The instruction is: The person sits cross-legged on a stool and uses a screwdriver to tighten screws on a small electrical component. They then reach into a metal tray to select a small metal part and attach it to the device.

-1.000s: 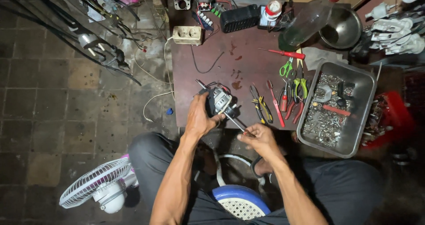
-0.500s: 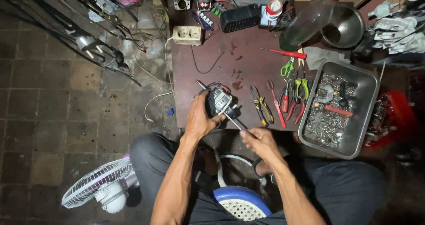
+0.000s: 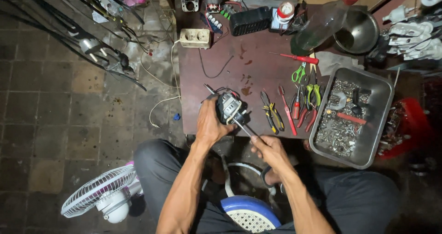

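My left hand grips a small fan motor, grey and black with thin wires, held over the near edge of the dark red table. A metal shaft runs from the motor down to my right hand, which closes on its lower end; whether it is the motor's own shaft or a tool I cannot tell. Both hands sit just above my knees.
Pliers, screwdrivers and green-handled cutters lie right of the motor. A metal tray holds several screws and parts. A power strip, bowl and bottle stand at the back. A white fan lies on the tiled floor at left.
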